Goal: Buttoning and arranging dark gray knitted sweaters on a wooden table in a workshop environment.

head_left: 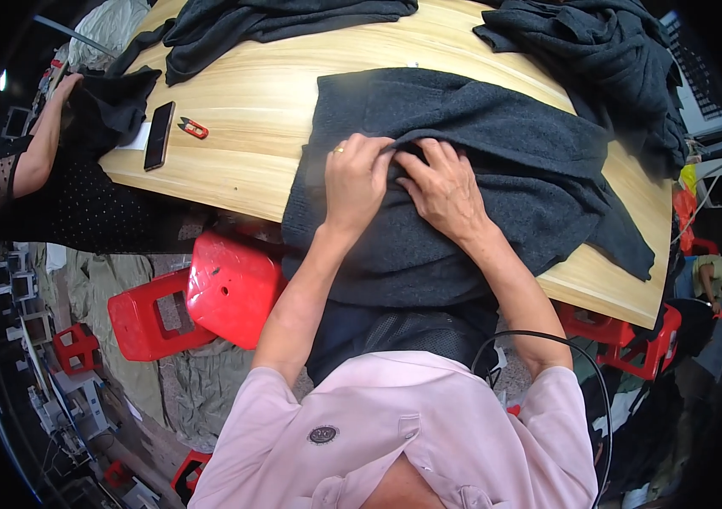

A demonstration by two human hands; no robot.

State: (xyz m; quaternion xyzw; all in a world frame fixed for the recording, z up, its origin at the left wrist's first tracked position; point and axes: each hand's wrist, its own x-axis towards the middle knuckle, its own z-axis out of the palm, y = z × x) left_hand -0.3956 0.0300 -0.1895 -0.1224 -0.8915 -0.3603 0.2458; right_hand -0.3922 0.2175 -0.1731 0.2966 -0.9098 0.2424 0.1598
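Note:
A dark grey knitted sweater (514,204) lies spread across the near part of the wooden table and hangs over its front edge toward me. Both hands are at its middle, close together. My left hand (357,180), with a ring on one finger, pinches a raised fold of the knit between thumb and fingers. My right hand (446,188) is closed on the same fold just to the right, its fingertips partly tucked under the cloth. A sleeve of the sweater trails off to the right.
Red thread snips (193,128) and a dark phone (159,136) lie on the wooden table (242,110) at left. Dark garments (586,51) are heaped at the far edge. A co-worker (30,178) sits at left, handling dark cloth. Red stools (234,288) stand below.

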